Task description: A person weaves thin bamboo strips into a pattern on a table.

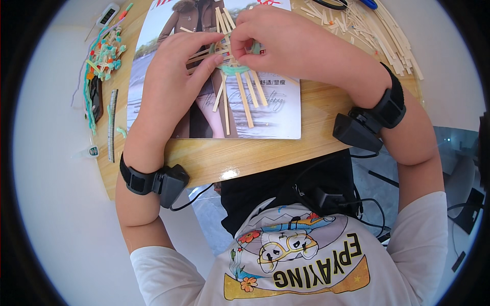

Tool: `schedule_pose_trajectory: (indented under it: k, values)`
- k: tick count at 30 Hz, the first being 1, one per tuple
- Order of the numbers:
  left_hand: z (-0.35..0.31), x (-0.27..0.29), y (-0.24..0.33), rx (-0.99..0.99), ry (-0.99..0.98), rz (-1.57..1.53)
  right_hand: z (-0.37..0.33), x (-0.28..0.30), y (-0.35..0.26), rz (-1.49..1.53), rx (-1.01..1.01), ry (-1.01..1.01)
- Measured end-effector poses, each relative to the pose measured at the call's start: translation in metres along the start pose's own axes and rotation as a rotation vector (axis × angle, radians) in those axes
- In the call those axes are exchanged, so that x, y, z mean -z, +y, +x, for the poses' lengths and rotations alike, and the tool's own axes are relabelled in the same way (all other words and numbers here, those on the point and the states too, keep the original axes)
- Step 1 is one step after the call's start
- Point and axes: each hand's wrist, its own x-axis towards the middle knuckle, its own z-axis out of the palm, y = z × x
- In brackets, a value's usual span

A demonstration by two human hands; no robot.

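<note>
A round frame of thin wooden sticks [245, 104] fans out over a magazine [278, 122] lying on the table. Mint-green fuzzy yarn [234, 70] runs in a ring around the middle of the sticks. My left hand [176, 69] pinches the frame at its left side between thumb and fingers. My right hand [263, 41] is closed at the frame's upper right, its fingertips bent down at the green yarn. The fingers partly cover the centre, so the exact path of the yarn there is hidden.
Loose wooden sticks [380, 38] lie heaped at the far right, near a blue-handled tool [368, 3]. At the left are a bundle of coloured yarn and sticks [108, 53], a ruler [113, 125] and a small white device with a display [107, 15]. The wooden table's front edge [255, 163] is close to me.
</note>
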Motion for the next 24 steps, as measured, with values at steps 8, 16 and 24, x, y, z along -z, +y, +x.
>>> schedule_pose_trajectory:
  k: [8,16,24]
  values:
    - [0.0003,0.0002,0.0005,0.013,-0.016,0.025,0.0011,-0.0031,0.0018,-0.022,0.028,0.008]
    - [-0.0015,-0.0020,-0.0018,0.008,0.017,0.004,0.0006,-0.0005,0.0001,-0.001,0.004,-0.008]
    - [0.0000,0.0001,-0.0025,-0.008,0.042,-0.034,-0.0011,0.0004,-0.0007,0.014,0.003,-0.002]
